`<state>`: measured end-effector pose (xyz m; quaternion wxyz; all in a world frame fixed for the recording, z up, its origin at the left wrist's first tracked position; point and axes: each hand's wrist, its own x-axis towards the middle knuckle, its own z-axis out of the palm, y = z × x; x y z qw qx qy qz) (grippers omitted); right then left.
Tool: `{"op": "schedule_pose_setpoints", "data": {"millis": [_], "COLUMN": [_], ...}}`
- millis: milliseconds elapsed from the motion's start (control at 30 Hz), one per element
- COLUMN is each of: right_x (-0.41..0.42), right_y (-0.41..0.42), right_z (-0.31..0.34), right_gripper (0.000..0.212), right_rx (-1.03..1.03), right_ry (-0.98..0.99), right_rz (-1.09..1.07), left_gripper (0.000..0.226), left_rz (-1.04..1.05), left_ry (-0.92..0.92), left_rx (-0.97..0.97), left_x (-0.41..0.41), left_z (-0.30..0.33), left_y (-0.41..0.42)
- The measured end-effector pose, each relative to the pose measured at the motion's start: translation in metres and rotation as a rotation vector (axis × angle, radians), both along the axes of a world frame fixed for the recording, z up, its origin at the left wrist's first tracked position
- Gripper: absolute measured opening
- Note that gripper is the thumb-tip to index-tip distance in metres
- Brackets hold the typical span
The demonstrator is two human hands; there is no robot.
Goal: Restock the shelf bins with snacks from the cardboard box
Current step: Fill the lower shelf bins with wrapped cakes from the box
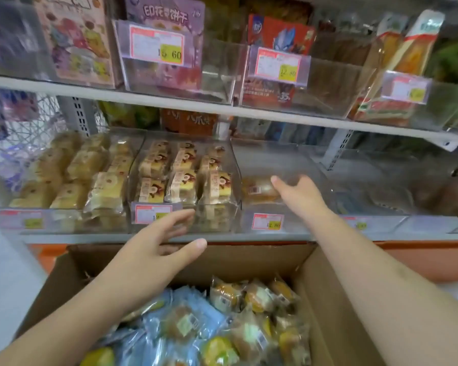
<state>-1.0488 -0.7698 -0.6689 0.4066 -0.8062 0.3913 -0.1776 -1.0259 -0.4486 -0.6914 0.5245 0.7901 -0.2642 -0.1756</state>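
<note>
Right hand: reached into a clear shelf bin, grip apart, fingers spread and relaxed, thumb pointing left toward a wrapped snack. Whether the thumb touches the wrapper cannot be told through the plastic. Forearm runs back and down to the right, over the box wall.

Wrapped snack: golden-brown cake in clear film with a barcode label, lying low in the bin just left of the right hand; the only item made out there. A red-edged price tag sits on the bin front, below the hand.

Left hand: lower and to the left of the right hand, grip apart, fingers straight and fanned, thumb out to the right, holding nothing. It hovers in front of the neighbouring bin, above the far rim of the cardboard box. Forearm slants down to the lower left.

Neighbouring bin: left of the right hand, filled with rows of yellow sponge cakes in banded wrappers. Further left, a bin of paler cakes.

Cardboard box: below both hands, open, brown, holding mixed snack packs, blue-wrapped ones to the left and clear-wrapped golden ones to the right.

Upper shelf: above the hands, clear bins with boxed goods and price tags.
</note>
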Motion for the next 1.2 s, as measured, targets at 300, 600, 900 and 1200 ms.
{"op": "schedule_pose_setpoints", "data": {"millis": [300,600,900,1200], "right_x": [-0.065,-0.102,-0.046,-0.019], "right_y": [0.085,0.225,0.332,0.402], "right_z": [-0.043,-0.155,-0.253,-0.342], "right_gripper": [0.013,0.025,0.084,0.018], "right_rx": [-0.388,-0.136,-0.170,-0.233], "right_ry": [-0.062,0.503,0.630,0.632], "right_rz": [0.471,1.202,1.425,1.329], "left_gripper": [0.038,0.062,0.074,0.070], "left_rz": [0.019,0.063,0.036,0.014], "left_ry": [-0.136,-0.304,-0.338,-0.276], "left_rx": [0.326,0.606,0.715,0.675], "left_x": [-0.006,-0.013,0.013,0.027], "left_z": [-0.030,-0.067,-0.131,-0.135], "left_y": [0.051,0.140,0.214,0.213]}}
